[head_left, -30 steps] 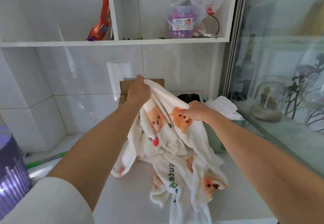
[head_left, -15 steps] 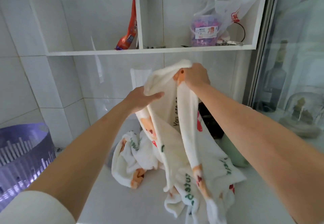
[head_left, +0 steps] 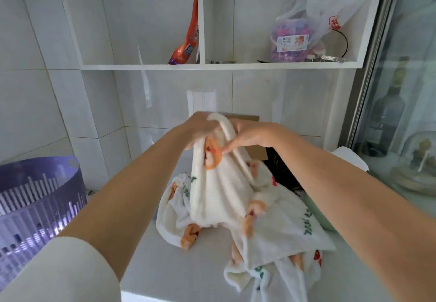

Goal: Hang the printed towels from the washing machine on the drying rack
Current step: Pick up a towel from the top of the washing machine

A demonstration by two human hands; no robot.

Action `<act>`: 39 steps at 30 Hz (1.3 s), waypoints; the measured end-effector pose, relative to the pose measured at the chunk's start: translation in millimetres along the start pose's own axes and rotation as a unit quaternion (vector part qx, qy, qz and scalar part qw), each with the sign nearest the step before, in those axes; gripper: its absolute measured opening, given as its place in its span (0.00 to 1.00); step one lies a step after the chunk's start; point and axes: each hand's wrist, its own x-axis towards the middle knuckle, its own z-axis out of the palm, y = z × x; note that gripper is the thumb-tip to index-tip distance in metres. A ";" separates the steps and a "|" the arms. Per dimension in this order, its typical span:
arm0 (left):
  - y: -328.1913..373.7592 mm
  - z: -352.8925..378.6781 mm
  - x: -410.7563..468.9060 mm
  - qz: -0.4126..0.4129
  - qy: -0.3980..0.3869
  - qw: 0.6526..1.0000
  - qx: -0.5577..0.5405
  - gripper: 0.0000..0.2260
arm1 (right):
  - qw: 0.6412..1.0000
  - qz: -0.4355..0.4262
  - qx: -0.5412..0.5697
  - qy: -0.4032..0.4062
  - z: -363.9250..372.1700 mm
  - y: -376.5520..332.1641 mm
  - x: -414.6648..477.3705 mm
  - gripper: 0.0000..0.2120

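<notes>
Purple basket [head_left: 40,197] stands at nine o'clock, unused. Left hand [head_left: 200,128] and right hand [head_left: 250,134], touching at centre, both clench one gathered edge of the printed towels [head_left: 221,195], which hang directly beneath them and spill toward five o'clock across the desk [head_left: 179,273]. Judged early stage: nothing hung, no drying rack visible.

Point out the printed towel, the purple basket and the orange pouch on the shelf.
printed towel [head_left: 219,190]: head view, hanging white middle fold.
purple basket [head_left: 35,197]: head view, slotted side wall.
orange pouch [head_left: 187,42]: head view, lower body.
</notes>
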 end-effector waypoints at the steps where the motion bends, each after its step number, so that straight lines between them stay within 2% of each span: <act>1: 7.9 1.8 0.8 0.025 0.009 1.000 -0.007 0.08 | 1.000 -0.010 0.002 0.005 4.0 -0.4 3.2 0.40; 4: 22.9 -5.7 5.2 0.049 0.075 0.993 -0.074 0.08 | 0.998 -0.004 0.043 0.046 2.8 10.6 0.5 0.24; 7: 24.1 -26.2 14.7 0.031 0.181 0.959 -0.215 0.10 | 0.997 0.057 0.014 0.056 -4.9 33.3 -9.3 0.20; 9: 15.3 -33.0 20.0 0.014 0.206 0.956 -0.207 0.08 | 0.989 0.091 0.054 0.099 -10.9 45.0 -12.3 0.19; 11: 3.0 -26.7 21.7 0.021 0.165 0.976 -0.140 0.09 | 0.967 0.088 0.160 0.176 -20.7 43.7 -12.7 0.17; 14: -11.8 -4.3 22.0 0.040 0.036 0.990 -0.130 0.34 | 0.914 0.025 0.298 0.274 -36.6 22.9 -13.5 0.10; 16: -15.6 16.0 19.5 0.042 -0.037 0.996 -0.062 0.48 | 0.899 -0.028 0.334 0.283 -43.3 5.9 -17.7 0.10; 17: -16.0 25.6 17.5 0.036 -0.080 0.996 -0.032 0.50 | 0.897 -0.051 0.342 0.275 -44.4 -0.9 -19.1 0.10; 19: -13.1 41.6 12.8 -0.013 -0.158 0.987 -0.001 0.41 | 0.901 -0.086 0.332 0.267 -42.1 -5.6 -23.8 0.12; 21: -10.2 51.6 11.0 -0.032 -0.168 0.985 -0.003 0.28 | 0.917 -0.087 0.260 0.288 -38.3 1.6 -26.8 0.09; 22: -7.2 55.3 10.3 -0.019 -0.149 0.988 -0.023 0.22 | 0.927 -0.076 0.223 0.293 -36.7 8.2 -30.2 0.10; 23: -4.3 58.0 11.0 0.001 -0.121 0.991 -0.050 0.18 | 0.933 -0.060 0.205 0.289 -35.2 17.3 -32.1 0.15; 26: 14.0 59.9 11.5 0.030 -0.049 0.991 -0.122 0.12 | 0.944 -0.005 0.251 0.212 -30.8 38.8 -42.9 0.34; 28: 29.4 59.9 11.3 0.011 -0.029 0.980 -0.197 0.13 | 0.955 0.057 0.248 0.151 -26.9 48.9 -48.7 0.49; 29: 36.7 60.7 12.7 0.006 -0.033 0.970 -0.240 0.15 | 0.961 0.086 0.233 0.119 -23.8 53.9 -51.3 0.54; 30: 44.8 61.4 13.4 0.006 -0.036 0.960 -0.276 0.17 | 0.967 0.107 0.215 0.088 -20.8 59.5 -53.4 0.55; 32: 55.3 61.6 15.0 0.007 -0.022 0.952 -0.306 0.18 | 0.973 0.140 0.179 0.049 -15.9 69.9 -57.6 0.48; 33: 57.1 61.5 16.0 0.010 -0.010 0.952 -0.306 0.19 | 0.972 0.160 0.166 0.051 -15.4 74.4 -60.2 0.42; 36: 41.8 58.0 19.9 0.004 0.034 0.972 -0.234 0.18 | 0.971 0.175 0.119 0.114 -21.1 77.6 -70.0 0.16; 37: 31.5 56.4 20.2 -0.009 0.038 0.980 -0.197 0.20 | 0.969 0.172 0.100 0.146 -22.1 75.4 -74.5 0.11; 39: 9.2 56.3 21.2 -0.041 0.016 0.993 -0.114 0.24 | 0.960 0.163 0.098 0.208 -23.5 75.5 -76.9 0.11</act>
